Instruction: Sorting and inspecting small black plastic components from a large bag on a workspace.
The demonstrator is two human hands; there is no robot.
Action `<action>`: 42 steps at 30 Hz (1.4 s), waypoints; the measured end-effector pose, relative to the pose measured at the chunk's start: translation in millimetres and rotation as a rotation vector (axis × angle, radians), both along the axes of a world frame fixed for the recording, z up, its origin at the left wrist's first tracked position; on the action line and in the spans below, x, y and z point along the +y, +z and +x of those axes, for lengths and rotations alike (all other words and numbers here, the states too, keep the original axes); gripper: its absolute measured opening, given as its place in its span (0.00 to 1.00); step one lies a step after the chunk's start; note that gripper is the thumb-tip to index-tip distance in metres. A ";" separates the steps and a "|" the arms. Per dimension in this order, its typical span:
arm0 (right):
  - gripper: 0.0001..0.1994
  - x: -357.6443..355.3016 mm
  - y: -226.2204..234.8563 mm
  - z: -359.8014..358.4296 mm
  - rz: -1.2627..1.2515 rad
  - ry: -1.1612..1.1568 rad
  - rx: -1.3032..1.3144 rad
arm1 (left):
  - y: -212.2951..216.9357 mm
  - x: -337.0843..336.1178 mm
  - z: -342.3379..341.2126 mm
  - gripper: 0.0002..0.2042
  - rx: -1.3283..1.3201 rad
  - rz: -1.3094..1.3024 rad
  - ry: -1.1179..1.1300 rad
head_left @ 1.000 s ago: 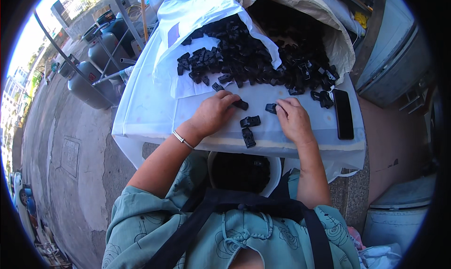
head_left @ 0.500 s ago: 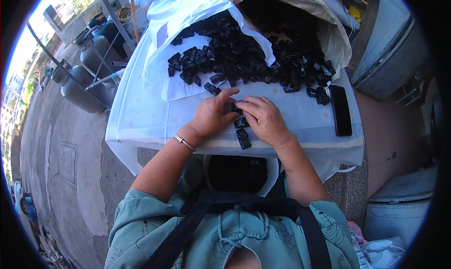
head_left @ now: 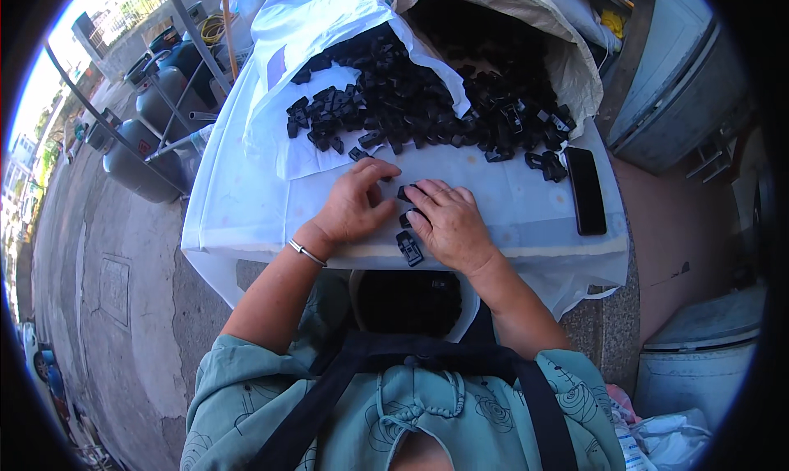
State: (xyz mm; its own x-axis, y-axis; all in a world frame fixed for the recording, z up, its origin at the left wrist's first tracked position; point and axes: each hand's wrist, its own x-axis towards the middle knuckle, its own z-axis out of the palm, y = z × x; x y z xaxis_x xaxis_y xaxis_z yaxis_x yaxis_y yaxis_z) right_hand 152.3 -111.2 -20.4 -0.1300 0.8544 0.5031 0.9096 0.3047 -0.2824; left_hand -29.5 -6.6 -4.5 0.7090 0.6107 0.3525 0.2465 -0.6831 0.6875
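- The tabletop, draped in white sheeting, fills the middle of the view.
- A sack lies open at its far edge, spilling a heap of black plastic clips onto the sheeting.
- The left hand and right hand rest side by side at the near edge, fingers bent over small black clips; whether either truly grips one, I cannot tell.
- A dark phone lies flat to the right.
- One loose clip lies just beside the right hand.

The hands hide most of the black clips beneath them.
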 end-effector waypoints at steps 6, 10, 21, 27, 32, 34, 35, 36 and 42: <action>0.15 2.0 8.7 47.4 -0.003 -0.097 0.369 | 3.9 13.2 -14.9 0.17 0.043 0.171 0.272; 0.16 19.4 -4.6 99.6 0.050 -0.547 0.093 | 1.6 21.1 1.5 0.15 0.206 0.437 0.124; 0.17 3.2 14.4 51.6 -0.218 -0.048 0.223 | 13.3 10.7 24.1 0.13 0.418 0.062 0.194; 0.18 -1.1 10.4 122.5 0.170 -0.805 0.188 | 25.1 3.5 29.6 0.15 0.402 0.055 0.339; 0.18 16.5 -1.1 101.9 0.023 -0.642 0.169 | 15.3 -3.9 38.5 0.13 0.437 0.082 0.279; 0.18 20.0 -3.9 83.5 -0.013 -0.526 0.180 | 14.6 -7.7 37.7 0.12 0.397 0.119 0.254; 0.18 19.7 -5.1 76.8 -0.049 -0.409 0.188 | 14.1 -10.4 36.4 0.10 0.356 0.154 0.229; 0.18 18.5 -4.4 72.4 -0.050 -0.406 0.189 | 11.5 -10.7 34.2 0.10 0.357 0.154 0.232; 0.18 -5.8 26.5 66.9 0.146 -0.329 0.397 | 6.3 -18.4 17.8 0.14 0.080 0.141 -0.046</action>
